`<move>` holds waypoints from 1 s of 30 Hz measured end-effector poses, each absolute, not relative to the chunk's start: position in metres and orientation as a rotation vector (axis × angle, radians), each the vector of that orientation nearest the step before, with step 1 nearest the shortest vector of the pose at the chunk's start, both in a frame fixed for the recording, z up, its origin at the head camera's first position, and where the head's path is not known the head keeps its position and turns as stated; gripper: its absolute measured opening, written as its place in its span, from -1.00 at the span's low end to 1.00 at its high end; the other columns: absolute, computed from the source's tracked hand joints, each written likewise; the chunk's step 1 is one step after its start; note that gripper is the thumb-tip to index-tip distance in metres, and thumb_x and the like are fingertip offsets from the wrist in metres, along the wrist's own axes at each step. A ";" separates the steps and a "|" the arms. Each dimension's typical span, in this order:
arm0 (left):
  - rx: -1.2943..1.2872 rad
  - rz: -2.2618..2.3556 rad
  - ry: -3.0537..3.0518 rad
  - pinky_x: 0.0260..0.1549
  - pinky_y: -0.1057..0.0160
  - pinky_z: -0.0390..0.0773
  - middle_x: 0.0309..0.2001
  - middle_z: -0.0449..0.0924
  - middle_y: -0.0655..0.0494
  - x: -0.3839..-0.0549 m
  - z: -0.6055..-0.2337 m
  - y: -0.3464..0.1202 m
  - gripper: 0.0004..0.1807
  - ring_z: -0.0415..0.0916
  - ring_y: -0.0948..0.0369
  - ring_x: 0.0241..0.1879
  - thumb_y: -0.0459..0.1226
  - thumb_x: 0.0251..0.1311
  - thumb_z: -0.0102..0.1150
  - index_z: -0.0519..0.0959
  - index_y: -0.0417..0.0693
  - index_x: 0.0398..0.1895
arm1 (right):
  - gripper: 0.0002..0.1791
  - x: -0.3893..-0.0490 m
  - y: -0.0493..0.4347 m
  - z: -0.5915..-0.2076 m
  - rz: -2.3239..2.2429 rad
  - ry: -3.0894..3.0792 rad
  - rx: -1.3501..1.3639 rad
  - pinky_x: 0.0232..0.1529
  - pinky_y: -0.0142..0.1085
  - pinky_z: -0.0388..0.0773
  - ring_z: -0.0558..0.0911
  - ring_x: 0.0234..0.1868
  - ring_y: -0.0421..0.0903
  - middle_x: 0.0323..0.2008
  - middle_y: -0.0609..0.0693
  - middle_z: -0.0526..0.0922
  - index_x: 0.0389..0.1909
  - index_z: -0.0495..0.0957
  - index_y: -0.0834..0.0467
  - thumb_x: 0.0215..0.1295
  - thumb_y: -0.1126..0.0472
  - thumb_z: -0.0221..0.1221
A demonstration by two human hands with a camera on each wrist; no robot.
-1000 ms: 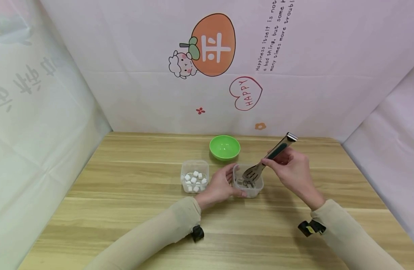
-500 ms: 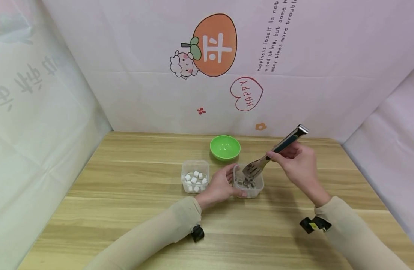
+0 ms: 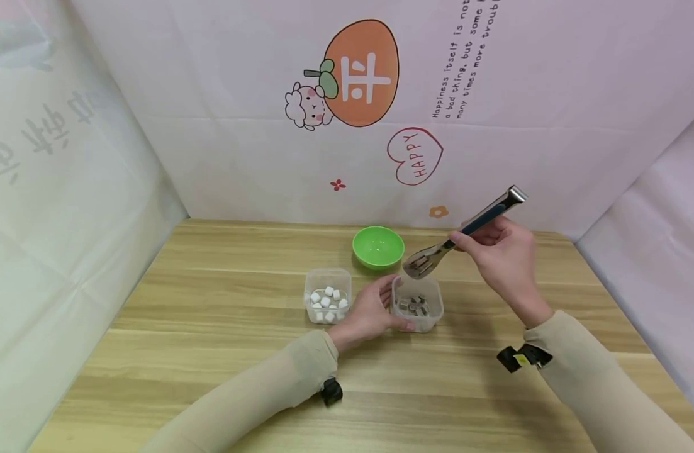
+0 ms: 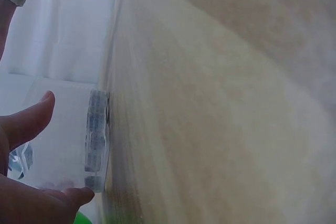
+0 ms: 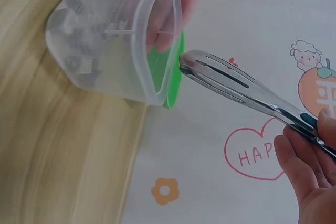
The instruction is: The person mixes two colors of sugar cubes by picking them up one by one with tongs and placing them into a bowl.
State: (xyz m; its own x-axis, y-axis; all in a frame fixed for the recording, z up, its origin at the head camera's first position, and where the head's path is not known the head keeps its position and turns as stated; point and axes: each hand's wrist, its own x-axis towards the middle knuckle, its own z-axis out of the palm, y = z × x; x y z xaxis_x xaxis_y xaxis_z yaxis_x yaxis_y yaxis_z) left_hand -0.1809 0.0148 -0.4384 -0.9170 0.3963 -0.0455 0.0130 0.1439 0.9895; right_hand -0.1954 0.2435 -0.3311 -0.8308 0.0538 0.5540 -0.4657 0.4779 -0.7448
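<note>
- One pair of tongs (image 5: 257,97), off the surface (image 3: 239,302), head above the grey-cube tub (image 3: 428,324) near its far rim.
- My right grip (image 3: 508,258) pinches the handle, thumb against fingers; my left grip (image 3: 369,311) holds the grey-cube tub, thumb at the near side, fingers round toward the back.
- Tongs: shiny metal, so I'd call them stiff with some spring, fairly light; best held on the dark handle part, where I have them. Slotted heads look slick. Can't tell if a piece is between them.
- Tub: clear plastic, likely light, apt to slide; steady it across opposite walls, easy on the squeeze.
- Grey cubes (image 3: 417,305): look hard and smooth, probably slippery; grab flat faces. White cubes (image 3: 326,301): weight and softness unclear.
- Counts: two clear tubs, one green bowl (image 3: 379,248), one pair of tongs.
- White cubes: at least ten, in the white-cube tub (image 3: 328,277) left of my left grip. Grey cubes: several, bunched, no exact count.
- Bowl: behind the tubs, between them sideways.
</note>
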 end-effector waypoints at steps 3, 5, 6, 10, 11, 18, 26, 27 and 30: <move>0.401 1.832 2.133 0.49 0.16 0.31 0.52 0.35 -0.10 -0.180 -0.438 0.014 0.19 0.29 -0.02 0.50 -0.55 -0.20 0.66 0.21 -0.29 0.59 | -0.77 -0.202 0.237 -0.331 1.376 -2.198 0.327 -0.30 -0.49 0.74 0.78 -0.40 -0.28 -0.33 0.09 0.82 -0.13 0.69 0.37 0.25 0.37 0.48; 0.403 1.833 2.133 0.49 0.16 0.31 0.53 0.34 -0.10 -0.180 -0.438 0.014 0.19 0.29 -0.02 0.50 -0.54 -0.19 0.67 0.21 -0.28 0.60 | -0.76 -0.206 0.233 -0.331 1.392 -2.187 0.324 -0.30 -0.47 0.75 0.78 -0.40 -0.25 -0.33 0.11 0.81 -0.14 0.68 0.37 0.25 0.37 0.48; 0.401 1.832 2.132 0.49 0.16 0.31 0.53 0.34 -0.09 -0.180 -0.438 0.014 0.19 0.29 -0.01 0.50 -0.53 -0.18 0.67 0.20 -0.28 0.60 | -0.75 -0.208 0.230 -0.331 1.397 -2.184 0.323 -0.31 -0.46 0.76 0.78 -0.41 -0.24 -0.32 0.12 0.81 -0.14 0.68 0.36 0.25 0.36 0.49; 0.398 1.836 2.133 0.49 0.15 0.31 0.53 0.34 -0.09 -0.181 -0.439 0.013 0.19 0.30 -0.02 0.50 -0.53 -0.18 0.67 0.20 -0.27 0.60 | -0.74 -0.217 0.220 -0.332 1.424 -2.171 0.336 -0.34 -0.42 0.77 0.79 -0.42 -0.15 -0.33 0.16 0.81 -0.18 0.66 0.36 0.25 0.31 0.50; 0.399 1.838 2.134 0.49 0.14 0.32 0.52 0.35 -0.09 -0.181 -0.439 0.014 0.19 0.30 -0.02 0.49 -0.53 -0.18 0.67 0.21 -0.27 0.60 | -0.74 -0.220 0.217 -0.332 1.425 -2.170 0.338 -0.35 -0.41 0.77 0.79 -0.43 -0.14 -0.33 0.17 0.81 -0.18 0.66 0.37 0.26 0.30 0.50; 0.424 1.845 2.122 0.49 0.16 0.33 0.50 0.37 -0.11 -0.182 -0.441 0.015 0.16 0.32 -0.03 0.49 -0.53 -0.18 0.67 0.25 -0.25 0.58 | -0.75 -0.235 0.206 -0.338 1.422 -2.174 0.323 -0.37 -0.41 0.76 0.77 -0.45 -0.16 -0.36 0.16 0.79 -0.20 0.67 0.33 0.28 0.26 0.49; 0.413 1.859 2.121 0.47 0.19 0.35 0.49 0.39 -0.10 -0.182 -0.441 0.014 0.12 0.33 -0.01 0.48 -0.55 -0.16 0.66 0.28 -0.25 0.56 | -0.74 -0.254 0.194 -0.343 1.371 -2.222 0.297 -0.37 -0.50 0.70 0.72 -0.44 -0.22 -0.36 0.16 0.79 -0.22 0.68 0.33 0.28 0.21 0.50; 0.414 1.862 2.118 0.47 0.19 0.35 0.49 0.39 -0.10 -0.182 -0.441 0.014 0.12 0.33 -0.01 0.48 -0.55 -0.16 0.66 0.28 -0.25 0.56 | -0.74 -0.256 0.193 -0.344 1.371 -2.222 0.297 -0.38 -0.51 0.70 0.72 -0.44 -0.23 -0.36 0.17 0.79 -0.22 0.68 0.33 0.28 0.22 0.50; 0.417 1.858 2.115 0.47 0.19 0.35 0.49 0.39 -0.10 -0.182 -0.442 0.014 0.13 0.32 -0.02 0.48 -0.54 -0.15 0.67 0.26 -0.26 0.57 | -0.75 -0.260 0.189 -0.346 1.368 -2.229 0.295 -0.41 -0.52 0.67 0.71 -0.45 -0.22 -0.37 0.16 0.78 -0.23 0.69 0.34 0.27 0.24 0.50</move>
State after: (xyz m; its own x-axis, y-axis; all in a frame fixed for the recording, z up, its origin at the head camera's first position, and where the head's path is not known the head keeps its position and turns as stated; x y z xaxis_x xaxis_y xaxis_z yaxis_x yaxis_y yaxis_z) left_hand -0.1820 0.0139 -0.4415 -0.9146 0.4033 -0.0292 0.0229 0.1236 0.9921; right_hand -0.2595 0.1890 -0.3464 -0.8495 0.0757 0.5221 -0.4313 0.4704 -0.7699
